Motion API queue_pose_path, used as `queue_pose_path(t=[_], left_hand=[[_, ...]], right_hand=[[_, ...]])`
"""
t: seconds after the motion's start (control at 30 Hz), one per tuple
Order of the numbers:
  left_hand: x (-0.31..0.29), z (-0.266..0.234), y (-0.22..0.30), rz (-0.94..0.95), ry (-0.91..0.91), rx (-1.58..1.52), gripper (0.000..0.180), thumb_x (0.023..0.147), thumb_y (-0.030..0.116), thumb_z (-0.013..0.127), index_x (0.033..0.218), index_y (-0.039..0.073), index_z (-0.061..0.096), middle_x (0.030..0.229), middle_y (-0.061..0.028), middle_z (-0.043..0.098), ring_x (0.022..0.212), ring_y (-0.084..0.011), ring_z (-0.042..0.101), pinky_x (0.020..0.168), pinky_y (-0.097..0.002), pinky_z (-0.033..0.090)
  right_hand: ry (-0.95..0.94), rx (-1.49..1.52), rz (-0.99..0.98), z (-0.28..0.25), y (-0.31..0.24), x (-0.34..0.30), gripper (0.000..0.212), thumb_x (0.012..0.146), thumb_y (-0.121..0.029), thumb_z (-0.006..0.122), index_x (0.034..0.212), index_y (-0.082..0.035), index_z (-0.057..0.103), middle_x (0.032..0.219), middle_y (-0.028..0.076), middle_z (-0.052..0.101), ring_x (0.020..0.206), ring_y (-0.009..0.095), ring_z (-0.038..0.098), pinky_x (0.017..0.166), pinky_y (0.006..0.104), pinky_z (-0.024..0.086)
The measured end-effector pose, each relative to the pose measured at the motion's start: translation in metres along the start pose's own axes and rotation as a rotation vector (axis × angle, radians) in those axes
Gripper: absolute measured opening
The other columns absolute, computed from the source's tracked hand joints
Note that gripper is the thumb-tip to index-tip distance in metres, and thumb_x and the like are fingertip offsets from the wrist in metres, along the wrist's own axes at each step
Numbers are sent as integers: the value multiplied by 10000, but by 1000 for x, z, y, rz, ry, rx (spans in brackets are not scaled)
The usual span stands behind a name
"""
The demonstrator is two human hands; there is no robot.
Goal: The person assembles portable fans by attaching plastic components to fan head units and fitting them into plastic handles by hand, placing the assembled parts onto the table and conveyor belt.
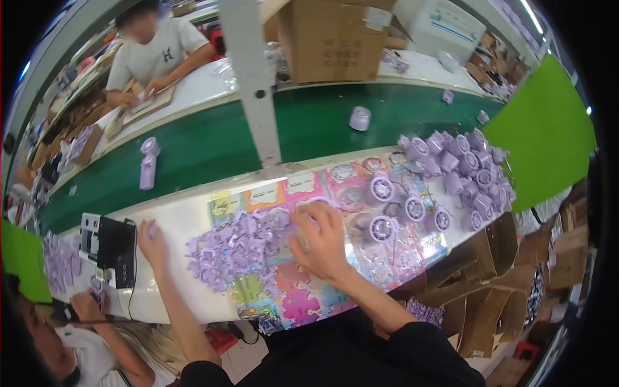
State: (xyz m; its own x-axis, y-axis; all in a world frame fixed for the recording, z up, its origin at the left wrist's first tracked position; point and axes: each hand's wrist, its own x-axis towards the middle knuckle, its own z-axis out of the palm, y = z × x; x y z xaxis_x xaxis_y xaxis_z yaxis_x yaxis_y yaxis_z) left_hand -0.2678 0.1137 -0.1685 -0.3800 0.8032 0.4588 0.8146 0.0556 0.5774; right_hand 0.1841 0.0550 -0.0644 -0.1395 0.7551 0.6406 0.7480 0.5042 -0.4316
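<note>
Small purple parts (222,258): lie in a loose heap on the white table (173,216), partly over a patterned sheet (300,304); the heap sits between the two hands, probably so that either can reach it

Left hand (151,248): to the left of the heap and apart from it, fingers bent round a little purple piece (152,230); the hold looks light, perhaps because the piece is so small

Right hand (322,248): curled over the heap's right edge, fingers pointing down; its own fingers hide the grip, so I cannot tell whether it grasps a part or only touches

Fan heads (413,209): four stand on the sheet, right of the right hand, round grilles up; they seem spread out so each can be taken singly

Purple housings (451,185): piled beyond the fan heads, likely set apart so the kinds do not mix

Green belt (316,113): runs behind the table and bears a purple fan (147,169) and a lone purple cup (360,119)

Heap's look: pale lilac, plastic-like, angular, tumbled every way; single shapes are too small to make out
</note>
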Motion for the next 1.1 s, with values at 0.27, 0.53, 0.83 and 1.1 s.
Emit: queue_pose_path(t=[0.27, 0.53, 0.83, 1.1], left_hand=[[-49, -24, 111, -236, -293, -657, 285, 980, 142, 634, 1220, -4, 675, 1416, -167, 580, 1366, -258, 491, 1143, -370, 349], [-145, -44, 239, 98, -15, -509, 231, 865, 38, 669, 1087, -19, 642, 1043, -111, 660, 961, -216, 607, 899, -351, 480], [-226, 28, 310, 260, -320, -585, 847, 792, 179, 784, 1486, -35, 347, 1489, -308, 385, 1378, -484, 393, 1132, -528, 331], [-202, 48, 309, 324, -390, -416, 681, 769, 125, 802, 1364, -12, 500, 1256, -246, 562, 1158, -436, 542, 989, -487, 447]], right_hand=[[-56, -125, 170, -2, 55, -29, 630, 773, -248, 808, 1340, -105, 577, 1309, 154, 535, 1264, 384, 459, 1022, 505, 407], [-82, 49, -54, -16, 34, -53, 652, 692, -241, 828, 1282, -84, 601, 1275, 106, 599, 1223, 309, 533, 1016, 473, 423], [-292, 229, 33, -67, 17, -12, 640, 664, 42, 585, 1301, -15, 557, 1312, 165, 565, 1233, 379, 502, 1044, 478, 421], [-540, 83, -140, 23, 58, 39, 455, 721, -81, 719, 1167, -11, 662, 1155, 121, 616, 1147, 326, 553, 969, 448, 476]])
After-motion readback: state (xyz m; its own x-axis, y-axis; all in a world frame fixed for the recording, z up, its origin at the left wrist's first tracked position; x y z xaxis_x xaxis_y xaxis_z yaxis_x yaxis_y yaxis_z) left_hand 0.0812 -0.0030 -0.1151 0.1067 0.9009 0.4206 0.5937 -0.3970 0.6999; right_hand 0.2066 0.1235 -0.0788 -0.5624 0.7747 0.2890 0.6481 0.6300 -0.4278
